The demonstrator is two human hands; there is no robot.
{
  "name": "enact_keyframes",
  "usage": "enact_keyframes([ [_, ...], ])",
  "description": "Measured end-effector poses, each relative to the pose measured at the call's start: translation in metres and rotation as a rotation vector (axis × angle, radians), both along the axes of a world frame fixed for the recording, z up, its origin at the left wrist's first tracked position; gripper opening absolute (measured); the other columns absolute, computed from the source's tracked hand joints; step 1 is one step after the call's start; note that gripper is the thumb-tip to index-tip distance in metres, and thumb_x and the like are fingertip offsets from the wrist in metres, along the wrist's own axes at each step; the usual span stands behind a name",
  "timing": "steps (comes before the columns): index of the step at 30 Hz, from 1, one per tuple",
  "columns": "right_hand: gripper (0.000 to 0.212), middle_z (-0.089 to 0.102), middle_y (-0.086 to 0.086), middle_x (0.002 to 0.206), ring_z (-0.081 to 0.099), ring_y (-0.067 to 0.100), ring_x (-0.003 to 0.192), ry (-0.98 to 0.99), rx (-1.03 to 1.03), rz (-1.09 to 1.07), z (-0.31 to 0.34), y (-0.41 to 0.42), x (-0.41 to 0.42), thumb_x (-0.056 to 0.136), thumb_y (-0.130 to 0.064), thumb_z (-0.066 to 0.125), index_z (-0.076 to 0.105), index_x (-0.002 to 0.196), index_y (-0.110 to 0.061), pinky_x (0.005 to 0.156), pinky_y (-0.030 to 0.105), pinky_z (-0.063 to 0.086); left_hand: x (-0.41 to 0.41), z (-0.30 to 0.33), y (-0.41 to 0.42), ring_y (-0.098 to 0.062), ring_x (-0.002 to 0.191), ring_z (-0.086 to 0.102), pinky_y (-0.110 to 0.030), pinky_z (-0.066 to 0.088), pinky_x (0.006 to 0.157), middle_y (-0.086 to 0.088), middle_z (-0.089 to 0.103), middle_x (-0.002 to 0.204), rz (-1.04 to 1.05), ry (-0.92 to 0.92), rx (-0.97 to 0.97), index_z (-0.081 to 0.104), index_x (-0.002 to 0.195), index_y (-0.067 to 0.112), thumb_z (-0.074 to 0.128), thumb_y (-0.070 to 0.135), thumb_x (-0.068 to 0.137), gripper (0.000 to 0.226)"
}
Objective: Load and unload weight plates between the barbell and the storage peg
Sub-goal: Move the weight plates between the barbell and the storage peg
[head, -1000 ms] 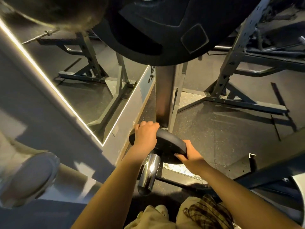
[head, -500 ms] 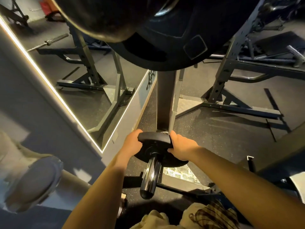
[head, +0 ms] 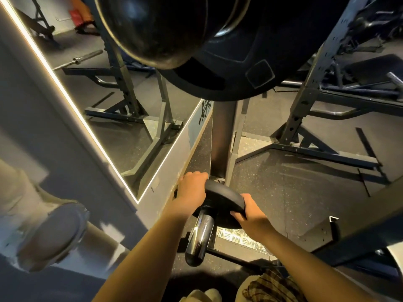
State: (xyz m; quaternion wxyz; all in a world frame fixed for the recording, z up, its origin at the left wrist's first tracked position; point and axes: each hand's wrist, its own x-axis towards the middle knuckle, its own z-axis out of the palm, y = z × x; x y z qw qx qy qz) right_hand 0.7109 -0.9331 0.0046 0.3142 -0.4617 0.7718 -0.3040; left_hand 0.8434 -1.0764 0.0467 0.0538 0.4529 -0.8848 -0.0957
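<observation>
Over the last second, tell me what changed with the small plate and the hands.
The right hand shifted along the small plate's rim, up to the top and back down its right side. The left hand kept gripping the left edge. The plate stayed on the chrome peg, with no clear slide along it.

Left hand (head: 192, 192) and right hand (head: 250, 216) grip small plate (head: 222, 198) on chrome peg (head: 199, 238).

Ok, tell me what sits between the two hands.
In the head view, the small black weight plate lies between the left hand and right hand; both grip its rim, threaded on the chrome peg.
</observation>
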Motion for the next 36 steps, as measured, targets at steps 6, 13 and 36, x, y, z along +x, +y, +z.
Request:
enact_keyframes([
  [6, 0.038, 0.052, -0.003, 0.111, 0.055, 0.013, 0.098, -0.118, 0.026, -0.026, -0.003, 0.005, -0.001, 0.095, -0.022, 0.059, 0.036, 0.125, -0.023, 0.071, 0.009, 0.047, -0.008, 0.001, 0.000, -0.024, 0.115, 0.050, -0.038, 0.038, 0.100, -0.003, 0.057, 0.117, -0.073, -0.062, -0.037, 0.055, 0.121, 0.022, 0.059, 0.006, 0.091, 0.034],
  [13, 0.028, 0.054, 0.003, 0.106, 0.056, 0.019, 0.095, 0.190, 0.165, 0.116, 0.027, -0.014, 0.001, 0.095, -0.027, 0.058, 0.036, 0.110, -0.023, 0.078, 0.026, 0.045, 0.017, -0.005, -0.010, -0.019, 0.104, 0.051, -0.027, 0.040, 0.083, 0.003, 0.052, 0.100, 0.001, 0.184, 0.205, 0.055, 0.098, 0.024, 0.055, -0.002, 0.085, 0.029],
  [36, 0.035, 0.053, 0.001, 0.102, 0.056, 0.012, 0.086, -0.061, 0.100, 0.012, -0.007, 0.014, -0.003, 0.092, -0.013, 0.062, 0.035, 0.112, -0.022, 0.058, 0.009, 0.047, 0.000, 0.002, 0.014, -0.022, 0.103, 0.054, -0.037, 0.040, 0.092, -0.001, 0.060, 0.106, -0.179, -0.122, -0.135, 0.056, 0.112, 0.022, 0.058, 0.012, 0.089, 0.025],
])
